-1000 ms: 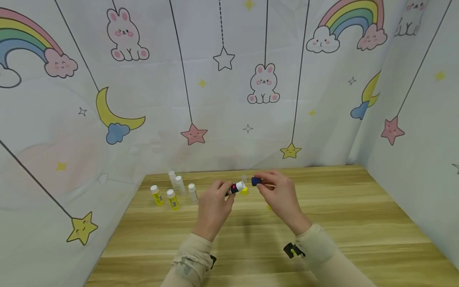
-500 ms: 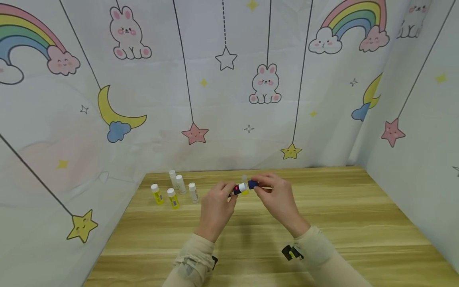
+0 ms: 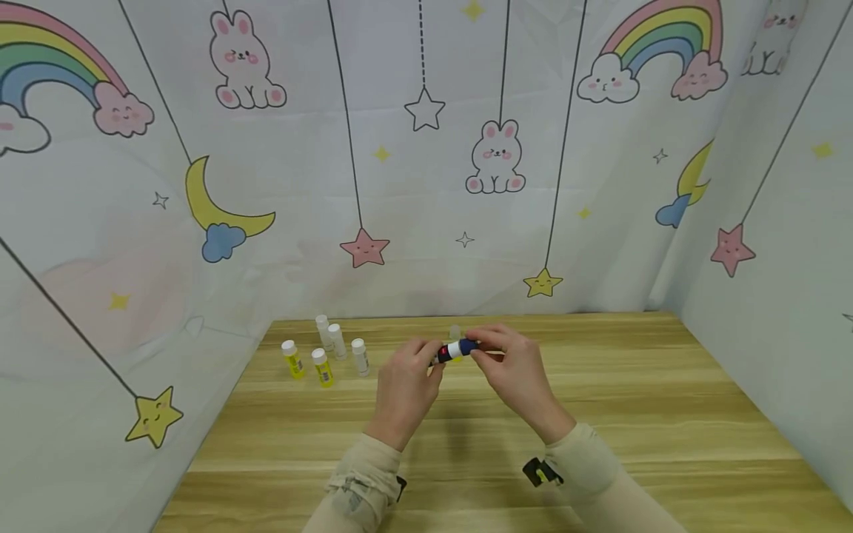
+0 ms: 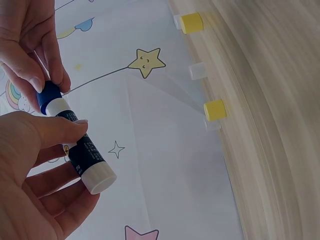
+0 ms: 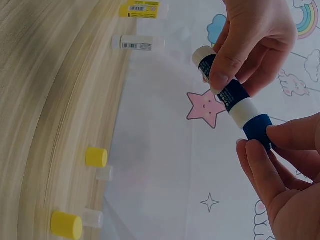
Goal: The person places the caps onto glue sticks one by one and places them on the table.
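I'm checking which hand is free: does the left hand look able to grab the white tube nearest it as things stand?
Probably not just now: the left hand is holding the dark glue stick. The way itself looks free, with nothing visible between that hand and the white tube.

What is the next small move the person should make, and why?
Probably press the cap further onto the stick: the right fingers pinch it in line, the stick's white collar shows uncovered, and the left fingers grip the stick.
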`<state>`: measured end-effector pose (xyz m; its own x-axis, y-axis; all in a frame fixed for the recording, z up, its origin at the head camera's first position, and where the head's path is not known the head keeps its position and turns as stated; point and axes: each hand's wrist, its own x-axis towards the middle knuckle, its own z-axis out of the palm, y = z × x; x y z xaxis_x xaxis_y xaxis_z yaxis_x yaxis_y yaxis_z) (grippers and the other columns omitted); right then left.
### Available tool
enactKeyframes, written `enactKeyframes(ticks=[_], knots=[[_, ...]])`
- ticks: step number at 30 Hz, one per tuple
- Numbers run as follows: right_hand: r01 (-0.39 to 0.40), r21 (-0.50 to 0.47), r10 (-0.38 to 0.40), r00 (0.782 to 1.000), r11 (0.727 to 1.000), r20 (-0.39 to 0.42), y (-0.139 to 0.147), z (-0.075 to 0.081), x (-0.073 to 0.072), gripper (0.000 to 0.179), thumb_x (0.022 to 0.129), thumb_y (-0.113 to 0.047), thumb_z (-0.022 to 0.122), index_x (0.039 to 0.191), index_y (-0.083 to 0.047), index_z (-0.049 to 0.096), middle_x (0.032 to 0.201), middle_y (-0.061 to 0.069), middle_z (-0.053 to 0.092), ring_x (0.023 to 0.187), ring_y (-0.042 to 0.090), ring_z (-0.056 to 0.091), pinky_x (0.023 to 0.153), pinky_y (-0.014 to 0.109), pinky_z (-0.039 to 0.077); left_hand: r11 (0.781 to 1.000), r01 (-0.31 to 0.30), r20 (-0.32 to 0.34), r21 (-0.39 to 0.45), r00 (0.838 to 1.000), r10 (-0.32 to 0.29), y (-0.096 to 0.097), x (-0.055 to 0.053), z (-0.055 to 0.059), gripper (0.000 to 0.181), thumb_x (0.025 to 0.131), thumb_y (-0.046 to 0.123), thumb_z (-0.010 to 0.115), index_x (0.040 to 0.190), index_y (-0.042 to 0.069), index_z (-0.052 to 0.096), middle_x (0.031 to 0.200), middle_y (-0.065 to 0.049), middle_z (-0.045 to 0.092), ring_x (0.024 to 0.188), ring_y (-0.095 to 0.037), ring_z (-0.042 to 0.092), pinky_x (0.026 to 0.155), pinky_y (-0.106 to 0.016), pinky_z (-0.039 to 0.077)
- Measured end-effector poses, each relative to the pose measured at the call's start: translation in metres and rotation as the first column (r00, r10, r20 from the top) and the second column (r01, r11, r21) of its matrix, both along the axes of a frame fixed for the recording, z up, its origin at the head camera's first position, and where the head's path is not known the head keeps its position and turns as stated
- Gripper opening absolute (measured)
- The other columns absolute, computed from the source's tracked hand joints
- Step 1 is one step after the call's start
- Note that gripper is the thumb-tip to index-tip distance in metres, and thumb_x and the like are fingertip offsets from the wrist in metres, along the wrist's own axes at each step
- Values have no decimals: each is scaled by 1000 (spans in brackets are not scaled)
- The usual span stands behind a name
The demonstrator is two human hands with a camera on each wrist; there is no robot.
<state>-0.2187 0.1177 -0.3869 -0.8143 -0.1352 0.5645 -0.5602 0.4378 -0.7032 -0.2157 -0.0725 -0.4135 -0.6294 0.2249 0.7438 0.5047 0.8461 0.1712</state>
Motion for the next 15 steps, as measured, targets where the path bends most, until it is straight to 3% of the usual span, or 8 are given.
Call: enactKeyframes(ticks=[9, 15], knots=[[9, 16, -10, 1000, 1000, 22, 0, 0, 2, 29, 88, 1, 76, 115, -10, 77, 112, -1, 70, 93, 15, 71, 76, 28, 58, 1000, -1, -11, -18, 1000, 1, 1, 0, -1, 29, 80, 11, 86, 107, 13, 75, 96, 0, 69, 80, -16, 67, 62, -32, 57], [11, 33, -11, 1000, 999, 26, 0, 1, 3, 28, 88, 0, 76, 113, -14, 78, 111, -2, 70, 91, 14, 71, 75, 28, 59, 999, -2, -69, -51, 998, -2, 1, 0, -2, 27, 80, 9, 85, 105, 12, 75, 95, -2, 68, 80, -18, 67, 64, -32, 57]])
